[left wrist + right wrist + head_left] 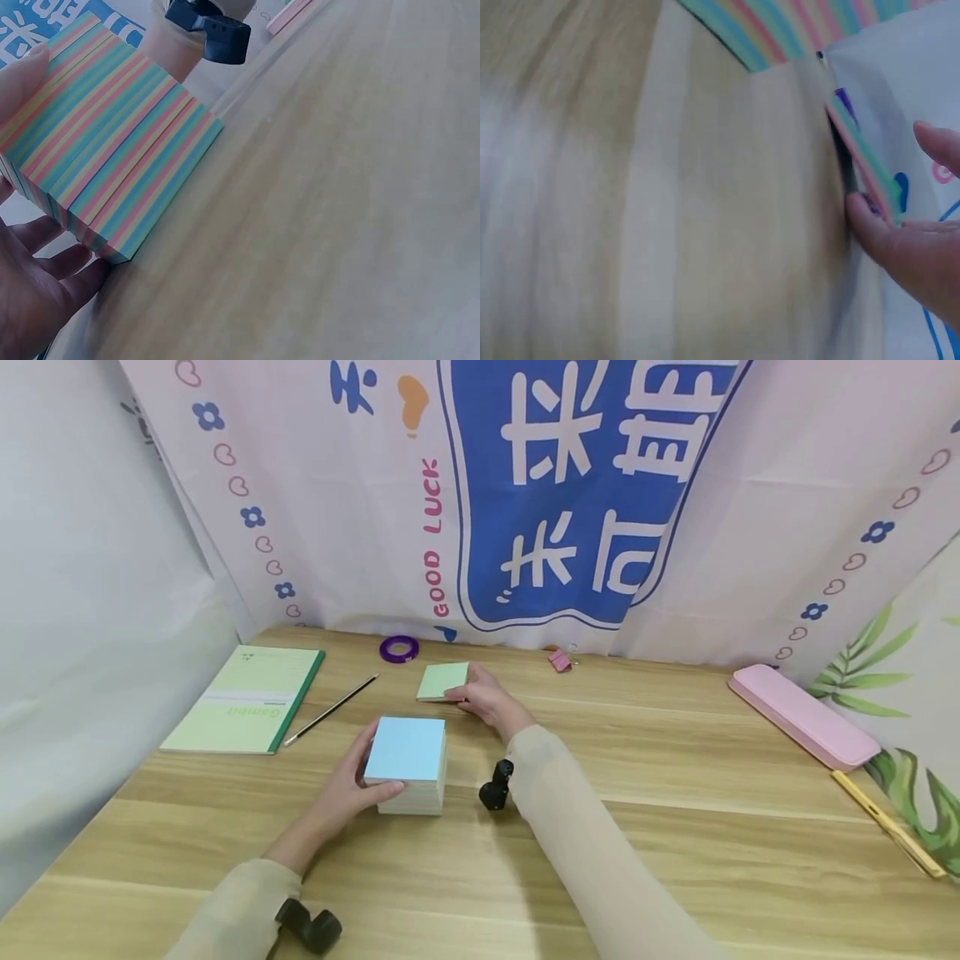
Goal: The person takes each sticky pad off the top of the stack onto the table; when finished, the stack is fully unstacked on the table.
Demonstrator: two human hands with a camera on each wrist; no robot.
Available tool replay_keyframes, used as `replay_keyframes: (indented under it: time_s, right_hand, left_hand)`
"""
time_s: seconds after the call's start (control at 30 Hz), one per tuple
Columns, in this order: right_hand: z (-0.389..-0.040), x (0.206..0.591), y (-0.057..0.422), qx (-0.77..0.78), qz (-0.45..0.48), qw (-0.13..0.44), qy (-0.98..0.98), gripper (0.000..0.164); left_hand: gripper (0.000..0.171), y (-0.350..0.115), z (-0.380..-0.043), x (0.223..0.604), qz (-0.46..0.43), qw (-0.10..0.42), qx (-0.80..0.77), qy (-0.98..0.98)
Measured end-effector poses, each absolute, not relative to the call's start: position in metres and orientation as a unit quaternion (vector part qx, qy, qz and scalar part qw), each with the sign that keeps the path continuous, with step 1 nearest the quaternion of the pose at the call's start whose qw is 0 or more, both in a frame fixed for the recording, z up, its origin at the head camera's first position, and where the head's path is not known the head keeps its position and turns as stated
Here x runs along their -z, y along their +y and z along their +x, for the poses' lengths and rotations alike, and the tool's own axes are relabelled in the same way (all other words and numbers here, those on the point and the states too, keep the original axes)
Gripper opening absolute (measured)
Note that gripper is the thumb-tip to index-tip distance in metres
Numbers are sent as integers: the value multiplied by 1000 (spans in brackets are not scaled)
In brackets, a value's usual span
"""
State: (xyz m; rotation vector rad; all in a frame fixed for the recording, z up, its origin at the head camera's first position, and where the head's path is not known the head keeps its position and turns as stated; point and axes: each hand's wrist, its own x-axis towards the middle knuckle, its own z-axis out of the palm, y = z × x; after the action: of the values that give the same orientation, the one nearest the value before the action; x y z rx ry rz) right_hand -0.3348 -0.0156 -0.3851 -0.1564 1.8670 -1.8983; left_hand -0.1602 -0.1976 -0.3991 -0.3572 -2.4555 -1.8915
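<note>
My left hand (348, 793) grips a tall stack of square sticky notes (407, 750) on the table, thumb along the near side and fingers round the left side. The top sheet is light blue; the left wrist view shows the stack's sides (112, 127) striped in pink, yellow, green and blue. Behind the stack, my right hand (487, 697) holds a thin green-topped sticky note pad (442, 681) by its right edge. In the right wrist view that pad (866, 157) shows thin coloured layers, with a dark shadow along its underside.
A green notebook (247, 697) and a pencil (330, 710) lie to the left. Purple tape (399, 649) and a pink binder clip (559, 660) are at the back. A pink pencil case (804, 714) and a yellow utility knife (888, 822) lie at the right.
</note>
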Motion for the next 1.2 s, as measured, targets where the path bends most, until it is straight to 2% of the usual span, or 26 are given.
replay_keyframes:
  time_s: [0.17, 0.27, 0.5, 0.67, 0.87, 1.07, 1.2]
  right_hand:
    - [-324, 375, -1, 664, -57, 245, 704, 79]
    - [-313, 369, 10, 658, -86, 247, 707, 77]
    - [-264, 355, 25, 651, -250, 256, 669, 70]
    - [-234, 356, 25, 589, -336, 235, 697, 78]
    - [-214, 364, 18, 512, -348, 182, 764, 93]
    - [-209, 368, 16, 533, -336, 150, 762, 85]
    - [-210, 368, 24, 560, -336, 155, 741, 85]
  left_hand:
    - [85, -197, -159, 400, -119, 11, 610, -783]
    - [85, -197, -158, 401, -119, 13, 613, -781]
    - [86, -197, -159, 401, -119, 10, 615, -780]
    - [86, -197, -162, 400, -120, 10, 614, -780]
    - [87, -197, -163, 401, -124, 6, 610, -783]
    - [88, -197, -163, 402, -126, 11, 605, -786]
    - [87, -197, -164, 403, -131, 13, 600, -789]
